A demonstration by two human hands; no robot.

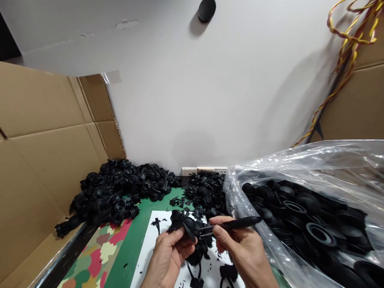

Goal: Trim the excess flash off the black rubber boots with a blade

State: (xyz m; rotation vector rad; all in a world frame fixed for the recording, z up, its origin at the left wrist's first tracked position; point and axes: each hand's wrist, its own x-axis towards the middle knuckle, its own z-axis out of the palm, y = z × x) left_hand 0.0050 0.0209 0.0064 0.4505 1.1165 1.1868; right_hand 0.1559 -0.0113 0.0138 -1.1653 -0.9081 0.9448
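My left hand [170, 252] pinches a black rubber part [189, 227] with a flared, flap-like edge between thumb and fingers, above a white sheet [144, 248]. My right hand [240, 244] grips a black-handled tool [244, 222] with two thin metal prongs, which looks like tweezers. Its prongs reach the right side of the rubber part; their very tips are hard to make out against the black. Below both hands, black rubber scraps [199, 256] and small shreds lie on the sheet.
A heap of ribbed black rubber parts [120, 188] stands at the left beside a cardboard wall [45, 132]. Black scraps [207, 188] are piled at the back by the sockets [189, 171]. On the right, a clear plastic bag [240, 188] holds many black parts [312, 216].
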